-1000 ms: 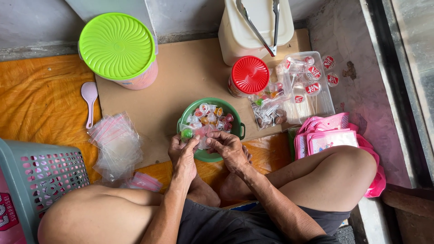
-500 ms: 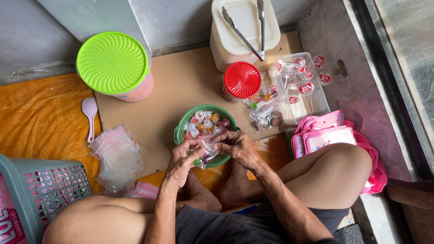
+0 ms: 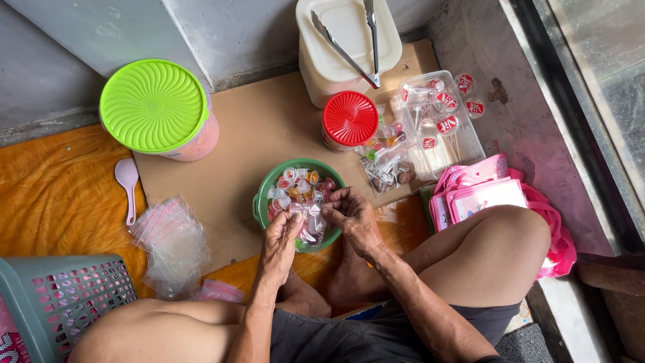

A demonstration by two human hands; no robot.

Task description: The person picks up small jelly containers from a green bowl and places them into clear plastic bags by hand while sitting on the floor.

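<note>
Both hands meet over the near rim of the one green bowl: the left hand and right hand pinch what seems a small clear bag of jelly cups. A loosened pinch could spill cups onto the cardboard. Two lidded jars, one pair of tongs, one spoon.

A small clear bag of jelly cups is held between both hands over the green bowl. A loose heap of empty clear bags with pinkish strips lies on the orange cloth to the left. Filled clear bags sit just right of the red-lidded jar. Round red-and-white labels top the cups in and beside the clear tray at upper right. Flat pink packets with pale fronts are stacked by the right knee.
</note>
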